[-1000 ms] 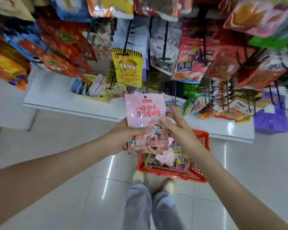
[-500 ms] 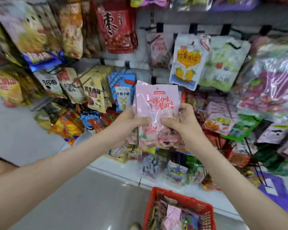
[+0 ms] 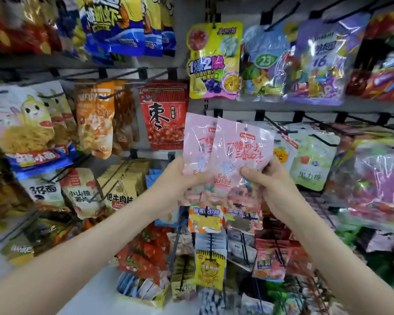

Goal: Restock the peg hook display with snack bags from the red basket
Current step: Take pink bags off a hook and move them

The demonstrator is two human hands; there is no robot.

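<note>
Pink snack bags [image 3: 241, 153] lifted higher, gripped by left hand [image 3: 180, 178], right hand [image 3: 274, 181]

- At the top edge of your display [image 3: 234, 12], left of centre: blue-and-yellow bags [image 3: 123, 23], hanging in a row.
- Top edge, centre: yellow-and-purple gummy bag [image 3: 214, 62]; just right of it you have a clear bag of wrapped sweets [image 3: 263, 67], then a purple bag marked 16 [image 3: 321, 62].
- Centre: red jujube bag [image 3: 163, 114], with orange bags [image 3: 95, 119] to its left.
- Towards the right edge: white-and-green bag [image 3: 313, 160].
- Near the bottom edge, you will find a small yellow bag [image 3: 210, 269].
- Bottom-left corner: white base shelf [image 3: 100, 289].
</note>
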